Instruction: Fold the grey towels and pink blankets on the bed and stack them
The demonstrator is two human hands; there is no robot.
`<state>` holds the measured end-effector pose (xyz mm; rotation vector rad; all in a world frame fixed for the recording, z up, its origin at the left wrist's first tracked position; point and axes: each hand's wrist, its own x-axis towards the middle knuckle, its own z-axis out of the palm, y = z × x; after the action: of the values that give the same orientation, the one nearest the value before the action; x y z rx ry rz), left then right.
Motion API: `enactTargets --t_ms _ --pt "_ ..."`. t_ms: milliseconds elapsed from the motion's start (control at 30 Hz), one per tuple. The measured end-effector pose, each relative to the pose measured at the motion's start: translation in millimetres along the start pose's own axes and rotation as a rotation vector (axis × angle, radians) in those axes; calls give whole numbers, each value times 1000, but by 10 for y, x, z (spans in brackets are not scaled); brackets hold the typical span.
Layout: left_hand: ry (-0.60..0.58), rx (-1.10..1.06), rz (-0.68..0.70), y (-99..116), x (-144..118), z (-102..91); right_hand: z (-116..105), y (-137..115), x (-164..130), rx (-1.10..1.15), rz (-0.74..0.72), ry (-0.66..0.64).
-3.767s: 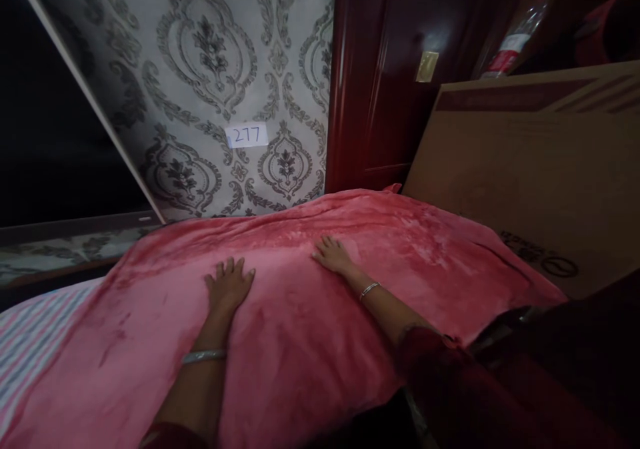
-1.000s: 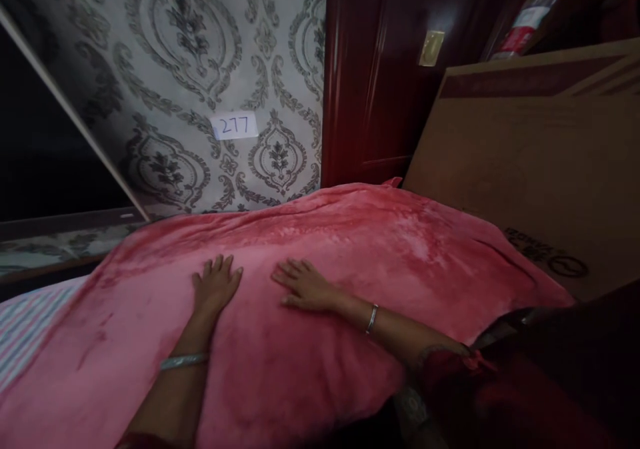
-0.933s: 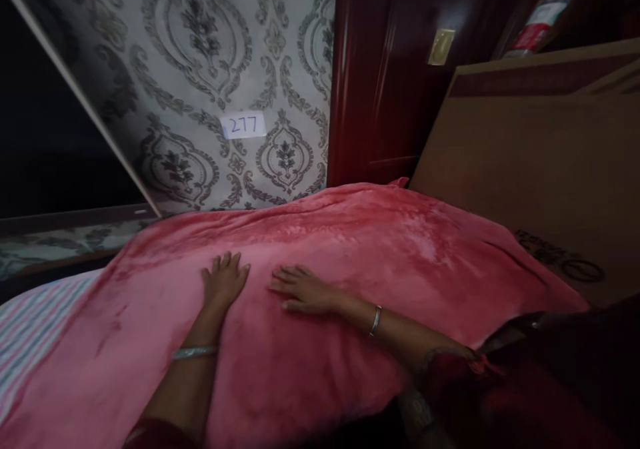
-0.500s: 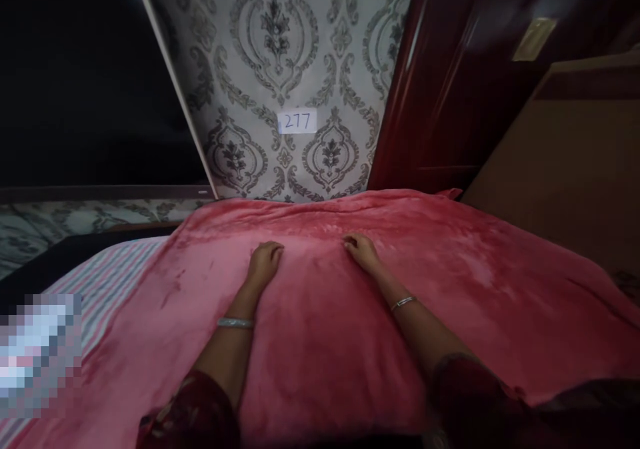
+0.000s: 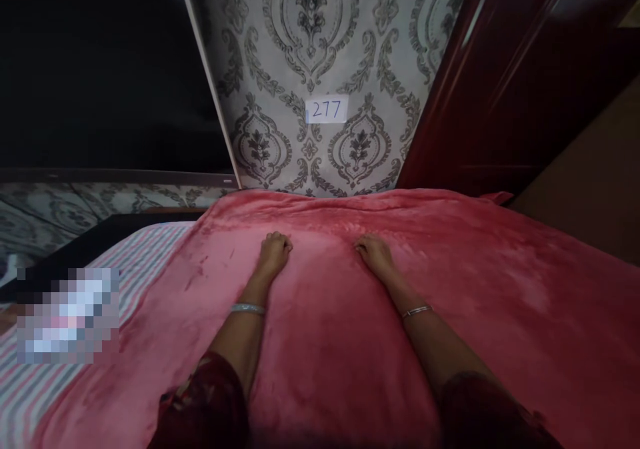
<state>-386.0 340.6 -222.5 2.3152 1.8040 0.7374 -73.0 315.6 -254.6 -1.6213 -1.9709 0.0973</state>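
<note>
A thick pink-red plush blanket (image 5: pixel 320 315) is spread out before me, with slight folds along its far edge. My left hand (image 5: pixel 275 250) rests on it left of the middle, fingers curled in and the thumb side facing right. Across a short stretch of blanket, my right hand (image 5: pixel 374 252) lies with its fingers bent inward to the left. I see no cloth pinched up at either hand. The fingertips are partly hidden. Each wrist wears a bangle.
A striped cloth (image 5: pixel 145 262) shows past the blanket's left side, with a blurred-out pale object (image 5: pixel 70 315) on it. Behind are a large dark screen (image 5: pixel 110 69), patterned wallpaper (image 5: pixel 280 82) with a paper label (image 5: pixel 327 109) reading 277, and a dark red wooden panel (image 5: pixel 490 95).
The view has shifted left, so the wall, screen and blanket appear farther right. Both hands stay at about the same place on the blanket, and the left fingers look more curled.
</note>
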Motion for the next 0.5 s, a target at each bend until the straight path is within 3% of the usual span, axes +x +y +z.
enactTargets --t_ms 233,500 --pt "87 -50 39 56 -25 -103 -45 -87 -4 -52 -1 71" --pt "261 -102 118 161 -74 -238 -164 -86 -69 109 -60 317"
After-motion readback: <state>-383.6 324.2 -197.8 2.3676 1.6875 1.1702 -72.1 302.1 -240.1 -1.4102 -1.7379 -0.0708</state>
